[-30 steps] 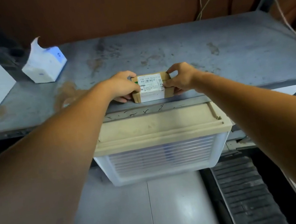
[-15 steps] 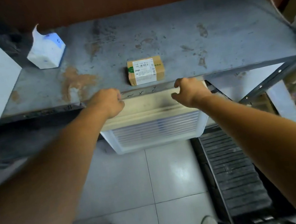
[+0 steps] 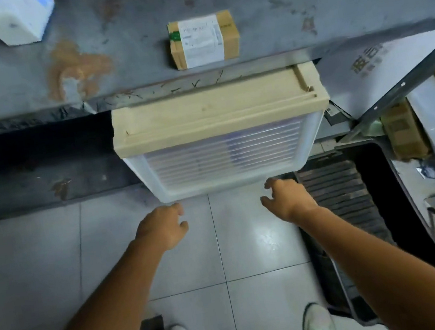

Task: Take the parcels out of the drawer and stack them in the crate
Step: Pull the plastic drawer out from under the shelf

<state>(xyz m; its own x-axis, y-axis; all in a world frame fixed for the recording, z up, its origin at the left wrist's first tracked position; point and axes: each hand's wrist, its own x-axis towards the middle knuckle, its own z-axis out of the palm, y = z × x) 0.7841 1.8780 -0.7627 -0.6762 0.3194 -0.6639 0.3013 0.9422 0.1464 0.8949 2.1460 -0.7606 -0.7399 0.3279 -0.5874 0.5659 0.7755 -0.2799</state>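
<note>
**While the parcel (image 3: 203, 41) sat above the drawer (image 3: 227, 160), nothing was held**

Where the drawer's clear ribbed front ended, the left hand (image 3: 160, 227) and right hand (image 3: 286, 199) hovered just below its lower edge, fingers loosely curled around nothing. The labelled cardboard parcel lay on the worn metal shelf (image 3: 328, 7) directly above the drawer. A black crate (image 3: 340, 203) stood on the floor to the drawer's right.

Brown parcel (image 3: 204, 40), white label (image 3: 201, 40), grey table (image 3: 327, 1)
</note>
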